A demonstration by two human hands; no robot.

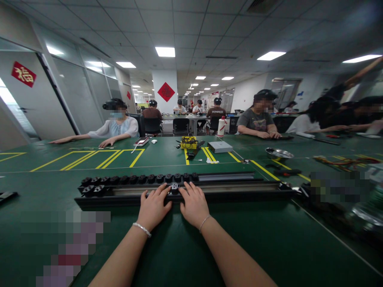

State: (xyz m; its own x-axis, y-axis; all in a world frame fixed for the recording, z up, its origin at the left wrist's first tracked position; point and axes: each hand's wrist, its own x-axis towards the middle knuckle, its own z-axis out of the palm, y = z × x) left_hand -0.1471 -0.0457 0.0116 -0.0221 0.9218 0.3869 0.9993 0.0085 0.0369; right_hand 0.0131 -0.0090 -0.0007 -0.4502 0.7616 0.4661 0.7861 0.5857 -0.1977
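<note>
A black socket module (174, 188) sits on the front black rail (227, 194) between my two hands. My left hand (154, 209) grips its left side, fingertips on the rail and thumb at the near wall. From the right, my right hand (194, 205) holds the same module in much the same way. Two more round socket modules (93, 190) stand at the front rail's left end. Behind it, a second rail (227, 176) carries a row of several black modules (142, 179). My fingertips partly hide the module's sides.
Farther back are a yellow box with cables (189, 142), a grey box (220, 147) and a metal bowl (279, 153). Coloured wires (344, 161) lie at right. Co-workers sit across the green table (239, 247). A blurred-out patch covers the left front.
</note>
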